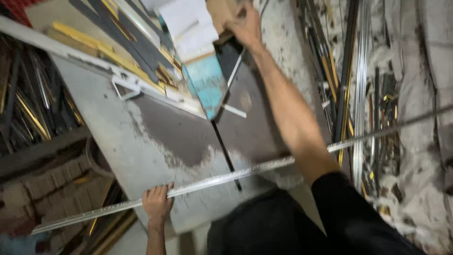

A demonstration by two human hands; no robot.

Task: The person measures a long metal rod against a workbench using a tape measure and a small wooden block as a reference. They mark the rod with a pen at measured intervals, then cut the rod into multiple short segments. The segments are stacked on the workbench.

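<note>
Nearest the camera is the person's dark sleeve (358, 212), from which the right arm stretches up and away across the grey desk (155, 156). The right hand (244, 24) is at the far edge, its fingers curled onto a brownish flat piece (222, 14); motion blur keeps me from telling whether they truly grip it. The left hand (157, 202) sits at the near edge of the desk, fingers (163, 191) spread and laid flat against a long silvery metal strip (226, 177), pressing rather than clasping it. That strip runs slantwise across the desk, passing under the right forearm and overhanging well beyond both hands. It looks thin, light and stiff along short spans, yet likely to flex and whip over such a length; the edges may be sharp, so a hold nearer its middle would steady it better. Just beyond the right fingers lie white sheets (188, 23) and a turquoise board (207, 85). Racks of metal profiles (358, 85) stand right of them, and more rods (33, 104) left.
</note>
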